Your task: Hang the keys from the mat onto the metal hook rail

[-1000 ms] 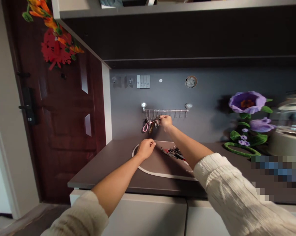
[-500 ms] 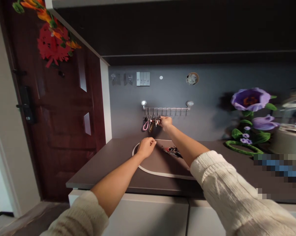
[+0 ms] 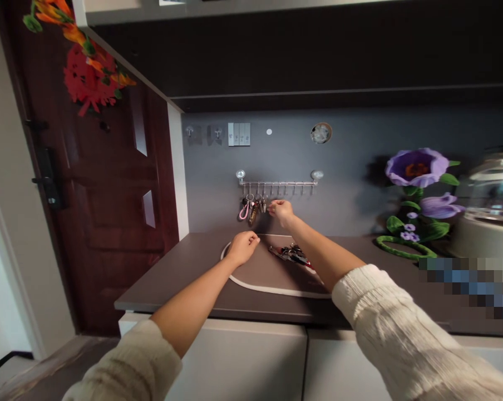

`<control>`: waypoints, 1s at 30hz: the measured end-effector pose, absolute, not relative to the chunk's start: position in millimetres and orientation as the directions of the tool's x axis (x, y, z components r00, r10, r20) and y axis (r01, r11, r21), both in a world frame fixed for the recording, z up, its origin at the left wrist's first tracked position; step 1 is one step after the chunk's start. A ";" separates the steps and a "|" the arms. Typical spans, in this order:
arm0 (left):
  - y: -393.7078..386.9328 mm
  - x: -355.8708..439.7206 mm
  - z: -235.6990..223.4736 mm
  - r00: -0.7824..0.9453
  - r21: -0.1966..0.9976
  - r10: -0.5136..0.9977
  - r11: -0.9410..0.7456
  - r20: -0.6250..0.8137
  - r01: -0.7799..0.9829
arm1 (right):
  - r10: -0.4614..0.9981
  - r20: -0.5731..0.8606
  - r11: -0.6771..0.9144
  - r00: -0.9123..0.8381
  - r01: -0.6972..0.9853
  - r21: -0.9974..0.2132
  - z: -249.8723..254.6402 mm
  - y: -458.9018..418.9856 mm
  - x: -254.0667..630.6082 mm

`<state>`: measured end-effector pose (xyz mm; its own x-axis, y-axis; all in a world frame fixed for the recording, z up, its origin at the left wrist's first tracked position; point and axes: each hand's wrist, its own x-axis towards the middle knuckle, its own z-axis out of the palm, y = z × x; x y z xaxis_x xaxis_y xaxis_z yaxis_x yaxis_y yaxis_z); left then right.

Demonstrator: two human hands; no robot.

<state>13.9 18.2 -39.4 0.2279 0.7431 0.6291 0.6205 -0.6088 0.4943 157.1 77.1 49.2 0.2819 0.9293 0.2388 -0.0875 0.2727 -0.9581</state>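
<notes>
My right hand [image 3: 281,213] is at the hook rail [image 3: 279,183] on the back wall, its fingers curled together just right of some hanging keys [image 3: 264,204]. A narrow gap shows between the fingertips and those keys, and I see nothing in the fingers. Left of them hang a brown tag [image 3: 254,214] and a pink loop keychain [image 3: 243,211]. My left hand [image 3: 243,248] hovers over the brown mat [image 3: 260,275], loosely closed, with nothing visible in it. A pile of keys [image 3: 291,253] lies on the mat between my arms, partly behind the right forearm.
A dark shelf [image 3: 301,55] overhangs the counter [image 3: 163,278]. Purple artificial flowers [image 3: 418,170] and a glass-topped appliance [image 3: 485,223] stand on the right. A dark red door [image 3: 113,250] is at the left. Several light switches [image 3: 238,134] sit above the rail.
My right fingers have come away slightly from the hanging keys, which now hang by themselves on the rail. My left hand stays over the mat. The view has shifted a little.
</notes>
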 end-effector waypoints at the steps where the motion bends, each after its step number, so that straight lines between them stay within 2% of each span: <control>1: 17.8 13.3 -38.8 0.220 0.505 0.747 -0.606 0.628 0.615 | 0.931 0.245 0.274 0.272 -0.075 -0.959 48.3 72.2 160.2; 13: 13.8 43.6 -19.8 0.064 0.759 0.866 -0.467 0.495 0.453 | 0.904 0.415 0.389 0.103 0.207 -0.898 11.9 11.4 202.3; 19: 16.4 68.1 -25.6 0.041 0.796 0.874 -0.460 0.484 0.395 | 0.874 0.486 0.434 0.007 0.440 -0.786 -13.8 10.0 222.1; 24: 12.7 73.3 -34.3 0.166 0.725 0.840 -0.532 0.516 0.437 | 0.877 0.476 0.398 -0.070 0.661 -0.636 -15.9 5.3 234.2; 27: 8.3 71.1 -34.9 0.318 0.607 0.770 -0.634 0.553 0.480 | 0.874 0.474 0.369 -0.104 0.778 -0.509 -14.6 3.0 236.5; 30: 7.3 69.5 -35.1 0.410 0.474 0.706 -0.699 0.577 0.536 | 0.877 0.466 0.343 -0.119 0.834 -0.432 -16.3 4.7 236.9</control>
<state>69.5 7.3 -35.1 0.4103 0.7062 0.5770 0.5357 -0.6987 0.4742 236.9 4.7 -16.3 -0.1187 0.8766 0.4664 0.8344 0.3427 -0.4316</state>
